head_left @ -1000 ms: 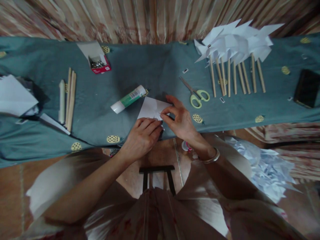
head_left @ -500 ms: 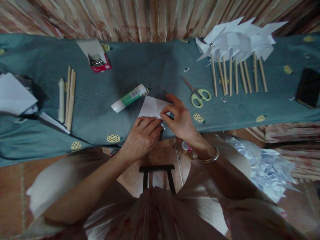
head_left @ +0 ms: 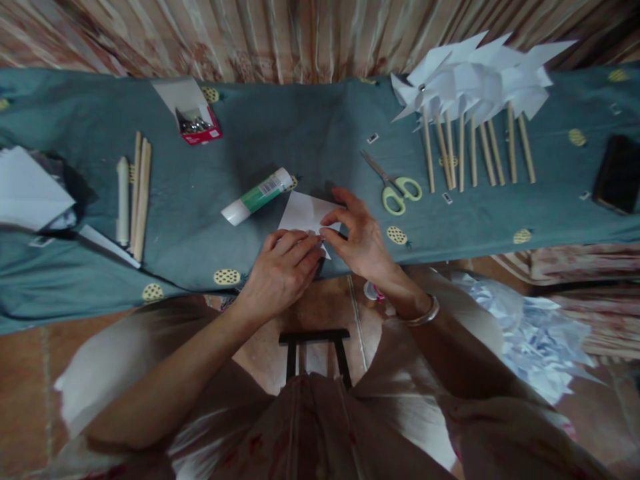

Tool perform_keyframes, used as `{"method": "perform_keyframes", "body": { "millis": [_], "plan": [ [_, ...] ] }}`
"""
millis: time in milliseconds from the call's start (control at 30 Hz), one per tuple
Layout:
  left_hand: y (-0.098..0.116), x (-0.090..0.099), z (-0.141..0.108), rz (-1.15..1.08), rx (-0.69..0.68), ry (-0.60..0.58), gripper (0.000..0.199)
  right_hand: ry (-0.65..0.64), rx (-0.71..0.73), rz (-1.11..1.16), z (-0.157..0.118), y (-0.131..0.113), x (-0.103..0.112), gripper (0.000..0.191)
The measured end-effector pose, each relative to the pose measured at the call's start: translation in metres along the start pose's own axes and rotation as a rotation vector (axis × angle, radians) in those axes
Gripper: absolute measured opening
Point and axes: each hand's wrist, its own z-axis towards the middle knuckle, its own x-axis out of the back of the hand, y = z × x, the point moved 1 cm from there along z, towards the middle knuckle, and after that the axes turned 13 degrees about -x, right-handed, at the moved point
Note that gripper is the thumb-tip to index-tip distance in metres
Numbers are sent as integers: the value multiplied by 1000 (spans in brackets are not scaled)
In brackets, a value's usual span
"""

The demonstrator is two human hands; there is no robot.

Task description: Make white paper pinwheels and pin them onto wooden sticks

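A piece of white paper (head_left: 303, 210) lies near the table's front edge, its lower part under my fingers. My left hand (head_left: 283, 270) presses its fingers together on the paper's lower side, holding it down. Thumb and index finger of my right hand (head_left: 361, 240) pinch at the middle of the paper, close to the left fingertips; the other fingers are curved and raised. The exact bit in the pinch is too small to make out. A glue stick (head_left: 259, 195) lies just behind my left hand, and green-handled scissors (head_left: 393, 185) lie right of my right hand.
Several paper pinwheels (head_left: 470, 83) on wooden sticks lie at the back right, left of a dark phone (head_left: 617, 175). A red box (head_left: 203, 133) of metal pins stands open at the back left. Wooden sticks (head_left: 143, 200) and a paper stack (head_left: 30, 190) are left. White scraps (head_left: 537, 347) lie low right.
My left fingers have shifted slightly up on the paper, and the right thumb and index have closed in towards them. Everything else lies as before.
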Motion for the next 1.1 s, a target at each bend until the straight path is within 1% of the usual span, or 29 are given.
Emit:
{"method": "perform_keyframes", "body": {
  "millis": [233,400,567,867,1100],
  "plan": [
    [-3,0,0,-15,46,-40,21,-18,3,18,-3,1,2,6],
    [-2,-2,0,-29,53,-48,21,-13,4,20,-8,1,11,10],
    [-2,-1,0,-49,72,-79,22,-73,7,52,-7,7,18,5],
    [-2,-1,-1,-73,84,-92,24,-51,-20,25,-3,2,11,9],
    [-2,-2,0,-81,89,-100,25,-57,-26,-35,0,-1,10,9]
  ]
}}
